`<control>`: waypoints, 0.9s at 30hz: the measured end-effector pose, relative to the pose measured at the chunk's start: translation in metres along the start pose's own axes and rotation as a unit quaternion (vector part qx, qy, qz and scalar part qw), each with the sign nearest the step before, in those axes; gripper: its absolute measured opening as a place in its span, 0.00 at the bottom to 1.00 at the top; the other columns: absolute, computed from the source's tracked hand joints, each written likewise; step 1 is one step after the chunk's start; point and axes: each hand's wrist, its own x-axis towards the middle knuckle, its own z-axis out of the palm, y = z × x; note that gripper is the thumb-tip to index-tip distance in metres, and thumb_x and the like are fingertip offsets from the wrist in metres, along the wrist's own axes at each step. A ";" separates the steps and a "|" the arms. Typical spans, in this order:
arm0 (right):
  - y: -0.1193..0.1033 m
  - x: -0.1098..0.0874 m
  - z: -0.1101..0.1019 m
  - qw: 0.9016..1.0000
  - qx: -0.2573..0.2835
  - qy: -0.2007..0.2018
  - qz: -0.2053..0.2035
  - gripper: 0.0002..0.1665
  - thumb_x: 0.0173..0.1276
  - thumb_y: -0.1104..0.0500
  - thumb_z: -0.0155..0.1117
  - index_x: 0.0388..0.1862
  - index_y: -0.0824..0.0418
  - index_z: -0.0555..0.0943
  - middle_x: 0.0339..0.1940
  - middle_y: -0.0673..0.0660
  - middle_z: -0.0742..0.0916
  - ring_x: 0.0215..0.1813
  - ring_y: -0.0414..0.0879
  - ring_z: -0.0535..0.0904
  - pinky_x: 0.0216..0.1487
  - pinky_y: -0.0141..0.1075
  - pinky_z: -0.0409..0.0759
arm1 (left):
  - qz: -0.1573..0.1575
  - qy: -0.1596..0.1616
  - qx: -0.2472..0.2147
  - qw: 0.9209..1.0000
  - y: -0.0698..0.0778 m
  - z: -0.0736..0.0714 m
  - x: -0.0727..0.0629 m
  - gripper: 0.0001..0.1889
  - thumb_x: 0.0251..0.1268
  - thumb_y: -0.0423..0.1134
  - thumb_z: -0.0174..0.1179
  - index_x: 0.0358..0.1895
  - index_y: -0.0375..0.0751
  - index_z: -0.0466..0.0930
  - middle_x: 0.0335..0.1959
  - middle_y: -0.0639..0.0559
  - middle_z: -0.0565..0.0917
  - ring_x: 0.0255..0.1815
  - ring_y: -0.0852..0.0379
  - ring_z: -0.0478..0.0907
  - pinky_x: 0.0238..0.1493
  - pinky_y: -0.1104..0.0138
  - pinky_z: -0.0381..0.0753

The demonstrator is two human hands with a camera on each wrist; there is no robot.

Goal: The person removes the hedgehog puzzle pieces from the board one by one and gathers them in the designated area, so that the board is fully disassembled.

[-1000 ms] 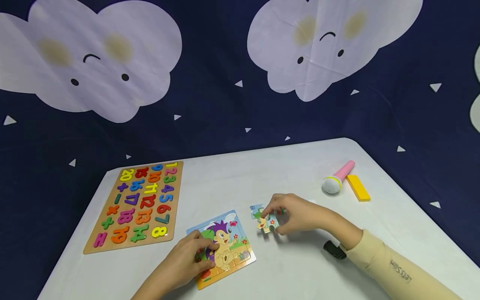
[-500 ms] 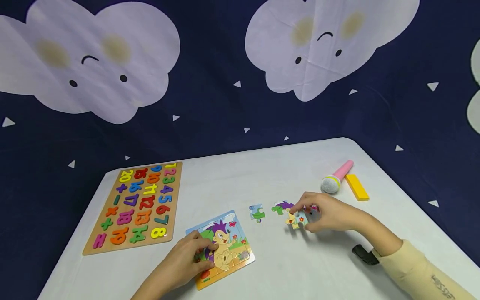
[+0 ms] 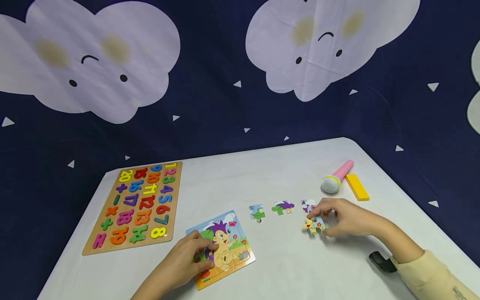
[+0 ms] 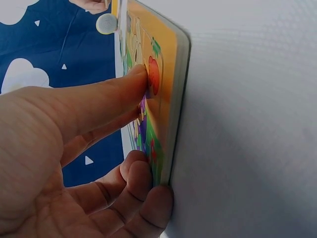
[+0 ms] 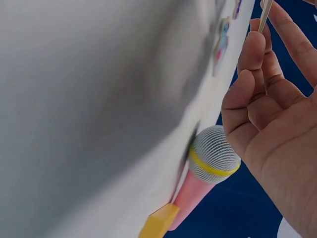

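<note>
A square hedgehog jigsaw puzzle (image 3: 228, 254) lies on the white table, front of centre. My left hand (image 3: 189, 256) rests on its left side. In the left wrist view the thumb (image 4: 109, 99) touches the picture, and the other fingertips (image 4: 157, 206) touch the board near its edge. To the right, my right hand (image 3: 348, 216) pinches a puzzle piece (image 3: 311, 226) with a cream face and red flower, held just above the table; only its thin edge shows in the right wrist view. Three loose pieces lie behind: a green one (image 3: 257, 212), a purple-haired one (image 3: 283, 207), and one partly hidden (image 3: 307, 205).
A wooden number board (image 3: 135, 204) lies at the left. Toward the back right are a pink toy microphone (image 3: 337, 177) and a yellow block (image 3: 357, 187). A dark blue cloud-patterned cloth (image 3: 213, 137) hangs behind the table.
My right hand has moved to the right with the pinched puzzle piece, uncovering the green piece and then the purple-haired piece. The left hand and the hedgehog puzzle have stayed put.
</note>
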 end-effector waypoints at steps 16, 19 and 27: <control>0.015 -0.007 0.003 0.999 0.025 -0.025 0.002 0.23 0.60 0.59 0.84 0.55 0.53 0.90 0.41 0.48 0.86 0.41 0.43 0.79 0.36 0.32 0.75 | -0.004 -0.001 0.002 1.000 -0.002 0.001 -0.001 0.18 0.59 0.47 0.80 0.53 0.56 0.92 0.35 0.58 0.72 0.34 0.61 0.65 0.30 0.69 0.63; 0.015 -0.008 0.005 0.999 0.025 -0.025 0.003 0.23 0.60 0.59 0.84 0.55 0.52 0.90 0.42 0.48 0.86 0.42 0.42 0.78 0.36 0.32 0.75 | -0.002 -0.001 0.002 1.000 -0.002 0.001 0.000 0.18 0.59 0.47 0.80 0.53 0.56 0.92 0.34 0.58 0.72 0.34 0.61 0.65 0.30 0.69 0.63; 0.015 -0.009 0.008 1.000 0.009 -0.015 -0.002 0.23 0.59 0.58 0.85 0.54 0.52 0.90 0.42 0.47 0.86 0.42 0.42 0.77 0.36 0.32 0.75 | 0.001 0.000 0.003 1.000 -0.002 0.001 0.000 0.18 0.59 0.47 0.81 0.53 0.55 0.92 0.35 0.58 0.72 0.34 0.61 0.66 0.30 0.69 0.64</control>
